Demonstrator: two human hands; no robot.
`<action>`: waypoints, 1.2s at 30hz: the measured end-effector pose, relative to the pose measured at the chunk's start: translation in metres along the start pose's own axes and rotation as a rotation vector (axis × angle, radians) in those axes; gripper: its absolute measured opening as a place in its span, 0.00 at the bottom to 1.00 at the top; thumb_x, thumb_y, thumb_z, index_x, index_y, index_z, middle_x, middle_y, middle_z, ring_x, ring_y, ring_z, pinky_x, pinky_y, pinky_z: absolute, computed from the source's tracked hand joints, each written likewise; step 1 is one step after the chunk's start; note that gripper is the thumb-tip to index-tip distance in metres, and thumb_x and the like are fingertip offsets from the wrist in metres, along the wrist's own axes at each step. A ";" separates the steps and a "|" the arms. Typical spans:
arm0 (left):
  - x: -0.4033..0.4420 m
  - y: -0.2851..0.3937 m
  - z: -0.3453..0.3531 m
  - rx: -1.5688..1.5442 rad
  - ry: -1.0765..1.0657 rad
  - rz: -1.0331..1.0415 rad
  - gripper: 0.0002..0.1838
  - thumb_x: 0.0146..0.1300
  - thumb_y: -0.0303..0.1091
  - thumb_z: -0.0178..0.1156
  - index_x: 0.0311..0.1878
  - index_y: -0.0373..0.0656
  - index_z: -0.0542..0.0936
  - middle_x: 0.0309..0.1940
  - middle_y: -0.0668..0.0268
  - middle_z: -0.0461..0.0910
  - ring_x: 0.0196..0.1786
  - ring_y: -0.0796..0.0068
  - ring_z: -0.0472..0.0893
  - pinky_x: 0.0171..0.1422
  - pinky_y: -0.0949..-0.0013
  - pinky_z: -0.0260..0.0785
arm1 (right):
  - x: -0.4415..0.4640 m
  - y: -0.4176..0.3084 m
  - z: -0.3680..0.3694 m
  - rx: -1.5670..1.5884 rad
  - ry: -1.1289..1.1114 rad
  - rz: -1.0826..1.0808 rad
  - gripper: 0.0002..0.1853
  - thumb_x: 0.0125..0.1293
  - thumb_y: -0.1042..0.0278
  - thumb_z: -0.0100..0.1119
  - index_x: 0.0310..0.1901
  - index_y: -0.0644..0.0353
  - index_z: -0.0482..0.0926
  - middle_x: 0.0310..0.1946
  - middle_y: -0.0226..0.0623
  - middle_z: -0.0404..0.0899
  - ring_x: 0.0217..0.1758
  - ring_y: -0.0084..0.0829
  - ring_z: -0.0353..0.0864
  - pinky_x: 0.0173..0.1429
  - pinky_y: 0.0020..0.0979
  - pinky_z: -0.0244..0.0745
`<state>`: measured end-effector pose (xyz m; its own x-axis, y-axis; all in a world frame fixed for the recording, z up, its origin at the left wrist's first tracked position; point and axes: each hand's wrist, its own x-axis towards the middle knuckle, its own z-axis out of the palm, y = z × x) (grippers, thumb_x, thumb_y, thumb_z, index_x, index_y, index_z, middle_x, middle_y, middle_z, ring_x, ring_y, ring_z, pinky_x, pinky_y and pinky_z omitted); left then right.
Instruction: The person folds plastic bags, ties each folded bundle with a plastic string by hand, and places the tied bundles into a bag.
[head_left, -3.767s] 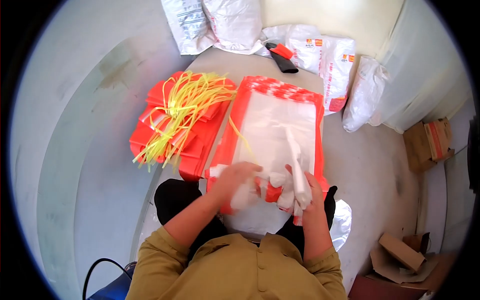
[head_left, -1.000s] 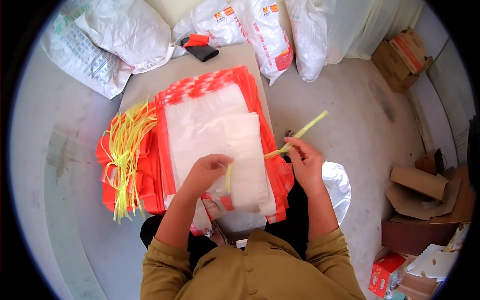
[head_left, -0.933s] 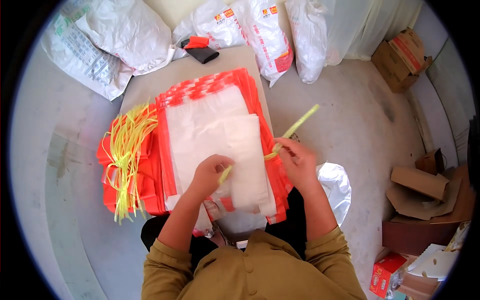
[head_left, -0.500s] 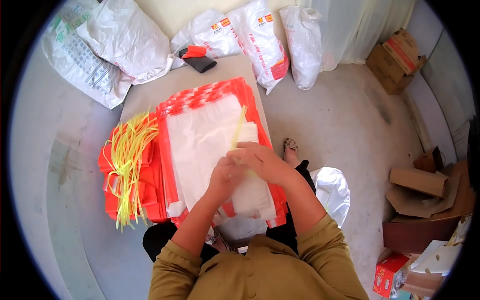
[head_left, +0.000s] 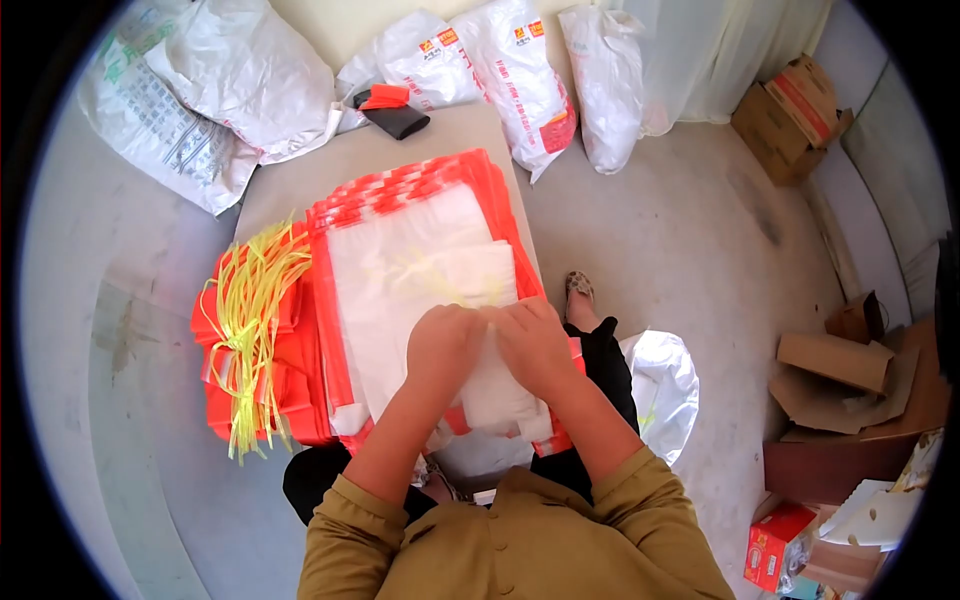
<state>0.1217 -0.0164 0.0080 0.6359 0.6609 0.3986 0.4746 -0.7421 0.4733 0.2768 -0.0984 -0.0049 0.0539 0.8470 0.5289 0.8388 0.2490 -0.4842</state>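
Observation:
My left hand (head_left: 443, 345) and my right hand (head_left: 533, 343) are closed side by side over a folded white plastic bundle (head_left: 480, 262). Between their fingertips is a thin yellow strip (head_left: 488, 291), smeared by motion; both hands appear to grip it. The bundle rests on a stack of white plastic bags (head_left: 385, 270) with red edges. Left of the stack, a bunch of yellow strips (head_left: 250, 335) lies across folded red bags (head_left: 304, 370). My fingers hide how the strip runs around the bundle.
Stuffed white sacks (head_left: 520, 85) stand along the far side of the table (head_left: 290, 190). A black roll (head_left: 398, 121) with a red piece lies at the table's far end. Cardboard boxes (head_left: 835, 365) are piled at right, and a white bag (head_left: 662, 390) sits by my leg.
My hands, crossed over each other before, are now side by side with fists level. The yellow strip, which stood up from the bundle, is now a low blur at my fingers.

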 end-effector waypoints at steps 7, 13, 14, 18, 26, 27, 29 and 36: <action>0.006 0.008 -0.023 0.152 -0.088 0.195 0.05 0.59 0.27 0.69 0.38 0.42 0.86 0.33 0.63 0.84 0.40 0.58 0.81 0.48 0.58 0.77 | 0.006 0.015 0.002 0.050 0.018 0.034 0.09 0.58 0.75 0.65 0.42 0.60 0.85 0.41 0.37 0.81 0.47 0.43 0.79 0.53 0.41 0.75; 0.004 -0.002 -0.018 -0.011 -0.065 0.061 0.04 0.60 0.26 0.68 0.39 0.40 0.87 0.35 0.61 0.85 0.42 0.57 0.82 0.48 0.58 0.76 | 0.015 0.021 -0.012 0.225 -0.163 -0.009 0.06 0.61 0.71 0.67 0.40 0.59 0.86 0.41 0.37 0.82 0.47 0.44 0.79 0.53 0.41 0.75; 0.004 -0.002 -0.016 -0.029 -0.057 0.051 0.04 0.61 0.26 0.68 0.39 0.40 0.87 0.35 0.61 0.86 0.42 0.57 0.82 0.48 0.57 0.76 | 0.016 0.019 -0.013 0.197 -0.164 -0.013 0.06 0.61 0.71 0.67 0.40 0.59 0.86 0.42 0.37 0.82 0.47 0.44 0.78 0.53 0.42 0.75; 0.001 -0.007 -0.010 -0.056 0.000 0.028 0.03 0.62 0.27 0.68 0.38 0.40 0.87 0.35 0.60 0.86 0.41 0.56 0.82 0.48 0.57 0.76 | 0.012 0.013 -0.011 0.036 -0.113 0.036 0.09 0.63 0.70 0.68 0.45 0.58 0.86 0.43 0.37 0.82 0.49 0.43 0.79 0.55 0.42 0.75; -0.019 -0.022 -0.007 0.187 -0.017 -0.033 0.04 0.64 0.29 0.66 0.36 0.39 0.86 0.32 0.58 0.84 0.40 0.53 0.81 0.47 0.55 0.75 | -0.017 0.020 -0.001 -0.077 0.040 0.152 0.13 0.62 0.67 0.70 0.49 0.52 0.87 0.42 0.35 0.79 0.49 0.42 0.80 0.51 0.41 0.78; -0.020 -0.022 -0.007 0.201 -0.017 -0.023 0.05 0.64 0.30 0.67 0.35 0.39 0.85 0.32 0.58 0.83 0.40 0.53 0.81 0.47 0.54 0.75 | -0.018 0.020 -0.001 -0.084 0.051 0.133 0.11 0.61 0.67 0.70 0.46 0.53 0.87 0.42 0.34 0.79 0.49 0.42 0.80 0.51 0.41 0.78; -0.022 -0.021 -0.005 0.214 -0.006 -0.022 0.06 0.64 0.31 0.67 0.34 0.39 0.84 0.31 0.58 0.82 0.39 0.53 0.81 0.46 0.54 0.75 | -0.018 0.021 -0.003 -0.100 0.075 0.095 0.07 0.60 0.66 0.71 0.40 0.54 0.86 0.42 0.34 0.79 0.49 0.41 0.80 0.49 0.40 0.78; -0.020 -0.023 0.008 0.235 0.003 -0.036 0.08 0.63 0.32 0.67 0.30 0.41 0.80 0.29 0.58 0.79 0.37 0.53 0.79 0.44 0.52 0.74 | 0.016 -0.002 -0.003 0.028 -0.053 0.162 0.13 0.63 0.63 0.65 0.26 0.63 0.80 0.36 0.42 0.81 0.40 0.47 0.82 0.41 0.46 0.76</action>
<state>0.1032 -0.0134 -0.0170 0.6147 0.6872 0.3872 0.6256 -0.7237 0.2912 0.2780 -0.0870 0.0062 0.1574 0.9005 0.4053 0.8062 0.1198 -0.5794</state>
